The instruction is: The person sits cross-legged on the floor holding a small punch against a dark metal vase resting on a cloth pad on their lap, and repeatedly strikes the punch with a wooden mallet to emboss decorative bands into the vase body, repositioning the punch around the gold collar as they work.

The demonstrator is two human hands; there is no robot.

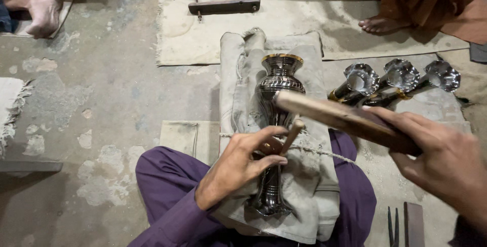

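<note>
Holding a thin punch (291, 136) pinched in my left hand (238, 168) against the metal vase (276, 125) lying on my padded lap, I raise the wooden mallet (345, 120) — right hand (441, 163) wrapped round it — so the coming blow probably needs squareness.

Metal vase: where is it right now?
Head view, centre: the metal vase lies on a folded grey cloth pad across the person's lap, mouth pointing away, under the left hand; three shiny vases lie to its right.
</note>
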